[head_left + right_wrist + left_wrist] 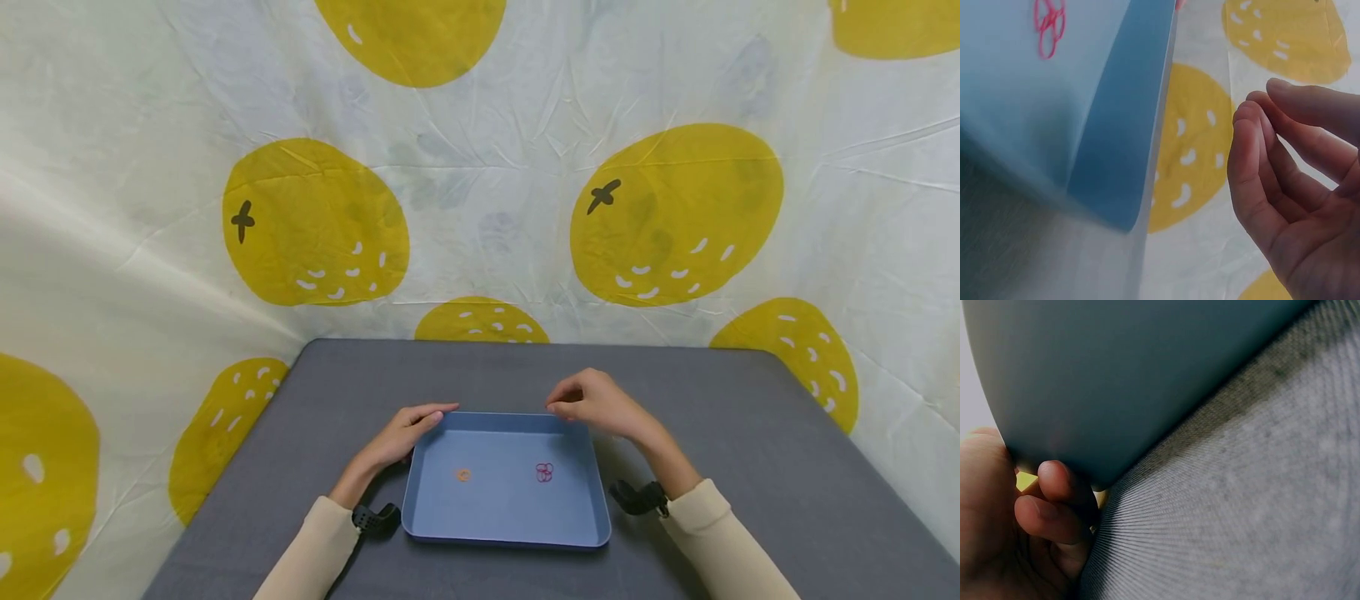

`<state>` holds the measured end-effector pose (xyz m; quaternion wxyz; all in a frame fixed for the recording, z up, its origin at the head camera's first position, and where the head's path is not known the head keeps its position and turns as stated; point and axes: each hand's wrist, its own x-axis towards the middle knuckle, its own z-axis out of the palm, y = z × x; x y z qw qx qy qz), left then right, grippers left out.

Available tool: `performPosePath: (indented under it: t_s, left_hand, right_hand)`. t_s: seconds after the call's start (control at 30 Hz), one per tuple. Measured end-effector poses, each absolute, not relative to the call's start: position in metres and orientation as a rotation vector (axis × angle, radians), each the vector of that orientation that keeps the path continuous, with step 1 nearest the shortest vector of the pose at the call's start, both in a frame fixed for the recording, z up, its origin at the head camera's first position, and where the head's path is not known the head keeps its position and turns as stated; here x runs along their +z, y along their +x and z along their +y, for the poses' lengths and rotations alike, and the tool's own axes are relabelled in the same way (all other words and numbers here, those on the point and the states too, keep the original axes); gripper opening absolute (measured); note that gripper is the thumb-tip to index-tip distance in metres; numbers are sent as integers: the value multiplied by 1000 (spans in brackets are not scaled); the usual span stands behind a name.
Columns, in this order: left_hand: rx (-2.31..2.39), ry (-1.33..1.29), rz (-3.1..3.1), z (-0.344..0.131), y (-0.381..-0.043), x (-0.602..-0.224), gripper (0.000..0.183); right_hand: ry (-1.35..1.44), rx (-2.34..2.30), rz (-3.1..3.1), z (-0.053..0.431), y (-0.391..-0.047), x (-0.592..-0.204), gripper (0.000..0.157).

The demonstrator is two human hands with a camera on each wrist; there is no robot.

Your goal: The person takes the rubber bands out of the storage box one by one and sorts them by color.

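Note:
A shallow blue tray (502,508) sits on the grey table. Several pink rings (543,472), thin like rubber bands, form a small cluster on its right half. A small orange ring-like piece (463,475) lies on the left half. My left hand (401,433) holds the tray's back left corner, thumb at the rim; two bent fingers (1054,519) show against the outer wall in the left wrist view. My right hand (596,404) hovers by the back right rim, fingers loosely bent, thumb tip close to the fingertips. In the right wrist view nothing shows between them.
The grey table (390,375) extends around the tray. Behind it hangs a pale cloth (487,225) printed with yellow fruit. A black wrist device (377,521) is strapped to the left wrist, and another (637,497) to the right.

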<state>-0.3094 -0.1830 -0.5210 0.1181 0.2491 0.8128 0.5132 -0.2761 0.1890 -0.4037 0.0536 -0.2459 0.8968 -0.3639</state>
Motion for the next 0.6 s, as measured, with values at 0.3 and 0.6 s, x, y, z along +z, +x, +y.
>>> performPosePath:
  t_s: [0.3, 0.6]
  left_hand:
    - [1483, 715, 2406, -182, -308, -519, 41]
    - [1504, 694, 2380, -181, -308, -519, 41]
  right_hand:
    - [-842, -1104, 2672, 163, -283, -400, 11]
    - [-951, -1094, 2590, 135, -286, -400, 14]
